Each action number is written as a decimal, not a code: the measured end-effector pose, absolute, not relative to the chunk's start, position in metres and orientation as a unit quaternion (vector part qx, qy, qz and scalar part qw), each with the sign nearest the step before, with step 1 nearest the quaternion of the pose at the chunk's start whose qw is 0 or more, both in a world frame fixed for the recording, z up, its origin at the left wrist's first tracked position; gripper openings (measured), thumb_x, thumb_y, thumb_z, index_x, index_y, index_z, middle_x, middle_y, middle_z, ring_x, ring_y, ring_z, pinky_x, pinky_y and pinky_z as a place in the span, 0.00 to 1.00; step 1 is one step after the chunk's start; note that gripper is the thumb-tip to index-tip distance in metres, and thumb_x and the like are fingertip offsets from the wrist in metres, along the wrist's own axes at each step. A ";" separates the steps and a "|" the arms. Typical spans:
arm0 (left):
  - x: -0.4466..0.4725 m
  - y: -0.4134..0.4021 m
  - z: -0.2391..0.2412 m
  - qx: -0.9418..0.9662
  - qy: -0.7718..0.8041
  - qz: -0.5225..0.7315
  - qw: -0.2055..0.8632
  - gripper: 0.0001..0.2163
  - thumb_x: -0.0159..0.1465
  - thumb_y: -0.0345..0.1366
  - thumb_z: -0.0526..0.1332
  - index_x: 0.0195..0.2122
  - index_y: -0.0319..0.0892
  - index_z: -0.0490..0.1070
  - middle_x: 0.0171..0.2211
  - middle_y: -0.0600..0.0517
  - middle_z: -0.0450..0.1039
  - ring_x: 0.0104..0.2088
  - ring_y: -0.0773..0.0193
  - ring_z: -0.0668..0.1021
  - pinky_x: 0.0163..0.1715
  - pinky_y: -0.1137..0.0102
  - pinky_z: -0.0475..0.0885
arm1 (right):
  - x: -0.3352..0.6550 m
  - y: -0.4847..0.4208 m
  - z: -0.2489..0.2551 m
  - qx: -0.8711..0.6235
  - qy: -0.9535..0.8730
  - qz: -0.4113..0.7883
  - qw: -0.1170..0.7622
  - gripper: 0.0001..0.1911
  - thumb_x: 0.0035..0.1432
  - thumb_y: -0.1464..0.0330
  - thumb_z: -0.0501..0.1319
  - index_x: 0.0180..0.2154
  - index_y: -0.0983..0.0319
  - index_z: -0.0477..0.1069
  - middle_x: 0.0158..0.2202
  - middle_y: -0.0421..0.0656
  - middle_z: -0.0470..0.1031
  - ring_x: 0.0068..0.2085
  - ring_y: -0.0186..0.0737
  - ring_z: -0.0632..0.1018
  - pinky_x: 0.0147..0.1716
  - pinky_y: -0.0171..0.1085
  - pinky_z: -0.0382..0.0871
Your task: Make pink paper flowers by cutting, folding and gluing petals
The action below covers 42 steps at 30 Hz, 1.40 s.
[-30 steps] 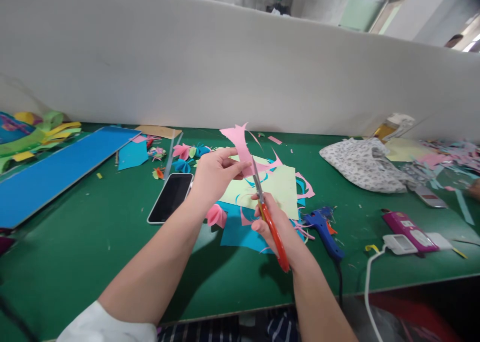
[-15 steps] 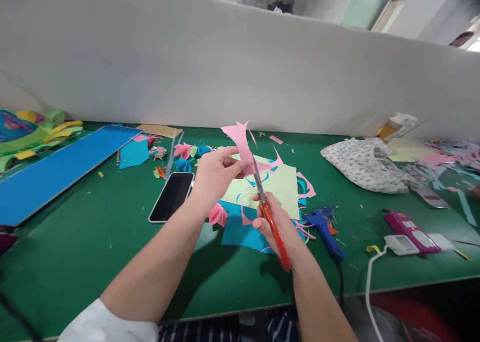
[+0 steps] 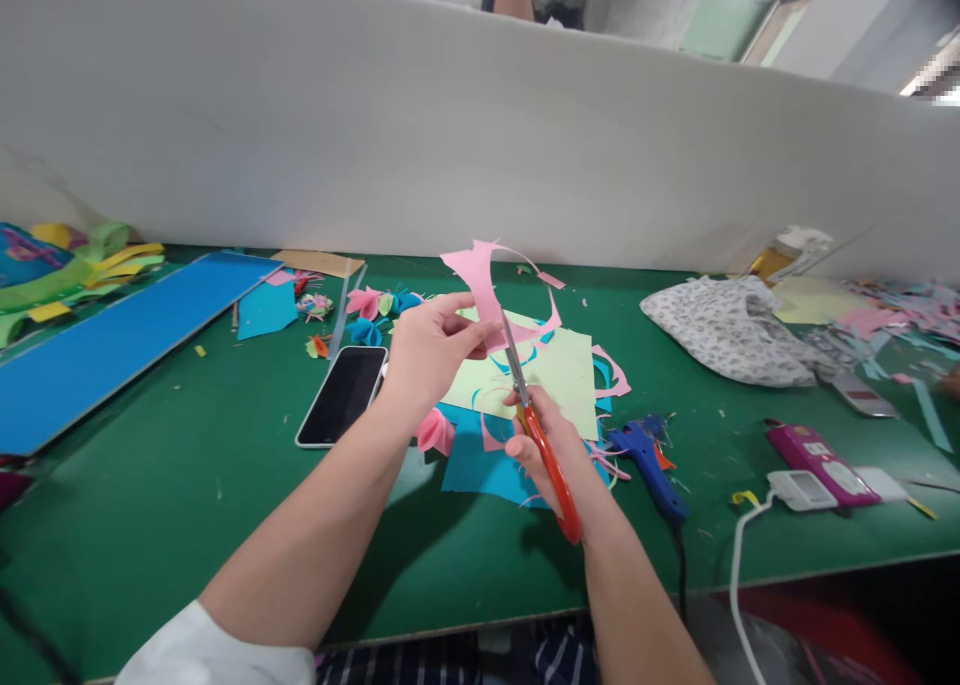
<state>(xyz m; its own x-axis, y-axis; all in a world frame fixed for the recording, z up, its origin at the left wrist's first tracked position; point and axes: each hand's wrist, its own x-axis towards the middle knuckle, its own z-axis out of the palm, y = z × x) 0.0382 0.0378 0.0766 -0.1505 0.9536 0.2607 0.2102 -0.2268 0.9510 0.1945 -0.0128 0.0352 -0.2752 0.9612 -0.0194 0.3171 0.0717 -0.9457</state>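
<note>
My left hand (image 3: 429,350) pinches a piece of pink paper (image 3: 475,281) and holds it up over the green table (image 3: 187,485). My right hand (image 3: 546,447) grips orange-handled scissors (image 3: 541,439) whose blades meet the lower edge of the pink paper. A thin pink strip curls off the paper's right side. Under the hands lie a pale green sheet (image 3: 555,370) and a blue sheet (image 3: 480,465) with pink offcuts.
A black phone (image 3: 343,394) lies left of the sheets. A blue glue gun (image 3: 646,457) lies to the right, then a white charger (image 3: 799,488), a magenta device (image 3: 814,449) and a patterned cloth bag (image 3: 731,330). A blue board (image 3: 112,340) lies far left. Paper flowers (image 3: 375,310) sit behind.
The scissors have cut further into the pink paper, and a thin pink strip now curls free at its upper right. Both hands stay in nearly the same place.
</note>
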 end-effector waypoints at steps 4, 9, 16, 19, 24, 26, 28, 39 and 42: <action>0.039 0.038 0.077 0.545 0.523 0.556 0.348 0.12 0.52 0.37 0.66 0.38 0.41 0.76 0.22 0.53 0.77 0.21 0.69 0.77 0.26 0.74 0.77 | 0.192 -0.014 0.035 -0.491 -0.629 0.488 0.355 0.30 0.42 0.44 0.62 0.38 0.58 0.61 0.21 0.32 0.56 0.21 0.30 0.58 0.21 0.31 0.52; 0.039 0.038 0.077 0.541 0.522 0.559 0.350 0.13 0.52 0.38 0.66 0.38 0.40 0.75 0.22 0.54 0.76 0.21 0.68 0.77 0.27 0.73 0.78 | 0.192 -0.012 0.030 -0.487 -0.631 0.479 0.369 0.28 0.43 0.45 0.63 0.37 0.58 0.61 0.20 0.31 0.53 0.21 0.30 0.55 0.21 0.31 0.52; 0.038 0.039 0.076 0.543 0.514 0.560 0.358 0.12 0.52 0.37 0.66 0.38 0.41 0.76 0.21 0.54 0.76 0.21 0.69 0.76 0.27 0.74 0.78 | 0.192 -0.011 0.028 -0.486 -0.622 0.483 0.380 0.27 0.42 0.47 0.64 0.35 0.58 0.61 0.20 0.31 0.53 0.22 0.30 0.54 0.20 0.31 0.51; 0.037 0.039 0.076 0.546 0.510 0.561 0.357 0.12 0.52 0.37 0.66 0.38 0.40 0.76 0.21 0.54 0.76 0.21 0.69 0.76 0.27 0.75 0.77 | 0.193 -0.011 0.027 -0.492 -0.627 0.472 0.377 0.26 0.42 0.47 0.64 0.35 0.58 0.62 0.20 0.31 0.53 0.22 0.30 0.54 0.21 0.31 0.51; 0.037 0.040 0.075 0.542 0.508 0.562 0.364 0.12 0.52 0.36 0.66 0.38 0.39 0.76 0.21 0.54 0.76 0.21 0.69 0.76 0.26 0.74 0.77 | 0.194 -0.010 0.025 -0.496 -0.634 0.457 0.378 0.25 0.42 0.48 0.64 0.34 0.59 0.62 0.19 0.31 0.53 0.22 0.30 0.54 0.21 0.31 0.52; 0.038 0.040 0.074 0.541 0.504 0.565 0.366 0.12 0.52 0.35 0.66 0.38 0.39 0.76 0.21 0.54 0.76 0.22 0.68 0.77 0.26 0.74 0.78 | 0.193 -0.010 0.025 -0.499 -0.636 0.451 0.378 0.25 0.42 0.48 0.64 0.34 0.59 0.62 0.19 0.30 0.53 0.22 0.30 0.54 0.21 0.31 0.52; 0.038 0.041 0.073 0.541 0.498 0.570 0.367 0.12 0.51 0.35 0.66 0.38 0.40 0.76 0.21 0.54 0.76 0.23 0.67 0.78 0.27 0.73 0.78 | 0.193 -0.010 0.025 -0.503 -0.638 0.444 0.378 0.25 0.42 0.47 0.64 0.33 0.58 0.62 0.19 0.31 0.54 0.21 0.30 0.55 0.21 0.31 0.52; 0.036 0.044 0.070 0.499 0.477 0.618 0.375 0.11 0.57 0.43 0.63 0.31 0.40 0.75 0.24 0.52 0.76 0.24 0.69 0.78 0.24 0.77 0.76 | 0.195 -0.011 0.029 -0.502 -0.652 0.437 0.363 0.23 0.44 0.51 0.65 0.35 0.59 0.63 0.19 0.31 0.57 0.22 0.31 0.58 0.22 0.32 0.56; 0.036 0.045 0.069 0.494 0.475 0.623 0.377 0.10 0.55 0.42 0.64 0.29 0.39 0.75 0.23 0.52 0.75 0.24 0.68 0.78 0.24 0.76 0.76 | 0.194 -0.012 0.031 -0.492 -0.646 0.457 0.362 0.25 0.43 0.50 0.65 0.37 0.58 0.62 0.21 0.32 0.57 0.22 0.30 0.58 0.22 0.32 0.57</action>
